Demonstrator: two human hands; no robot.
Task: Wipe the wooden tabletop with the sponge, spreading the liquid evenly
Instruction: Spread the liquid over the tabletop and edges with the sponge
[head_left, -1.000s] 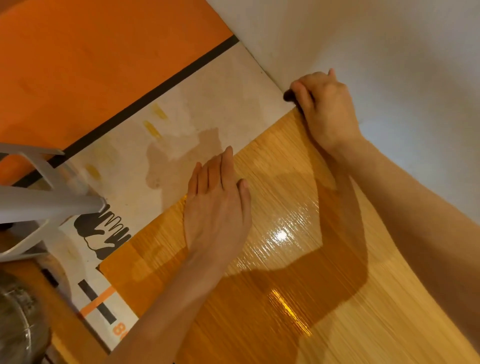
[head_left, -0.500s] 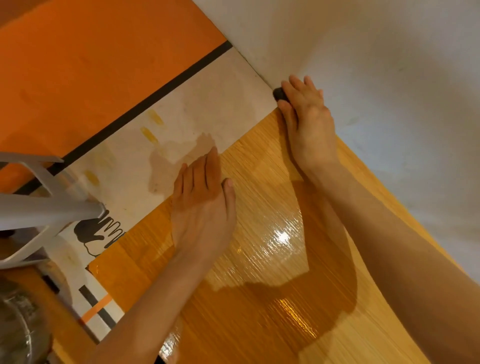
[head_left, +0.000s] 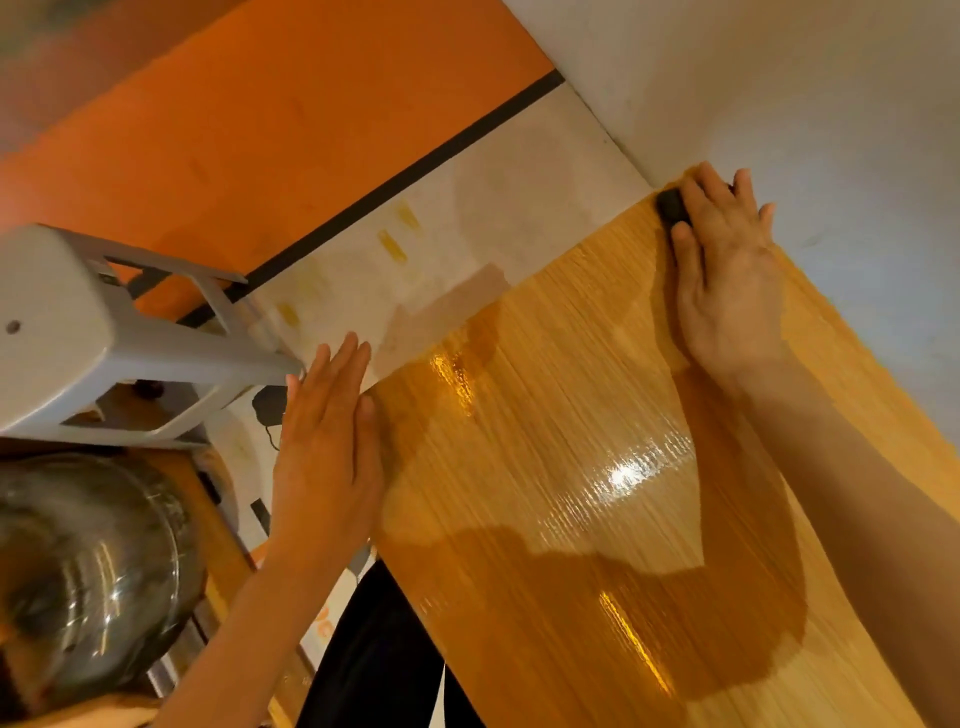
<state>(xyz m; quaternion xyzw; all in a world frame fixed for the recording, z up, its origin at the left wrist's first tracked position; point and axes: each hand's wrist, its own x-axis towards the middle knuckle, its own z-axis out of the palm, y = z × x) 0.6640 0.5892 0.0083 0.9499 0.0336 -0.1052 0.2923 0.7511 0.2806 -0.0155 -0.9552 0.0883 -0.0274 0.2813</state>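
My left hand (head_left: 324, 441) lies flat, palm down, fingers straight and held close together, pointing away from me, the thumb (head_left: 368, 415) lying alongside. Its forearm runs back toward the lower left of the head view, bare to the elbow. My right arm stretches far forward and is nearly straight, the forearm bare and crossing the right side of the view. My right hand (head_left: 727, 270) is palm down at the end of that reach, fingers spread a little. The thumb and forefinger seem to curl around something small and dark at the fingertips, though the grip itself is mostly hidden beneath my hand.
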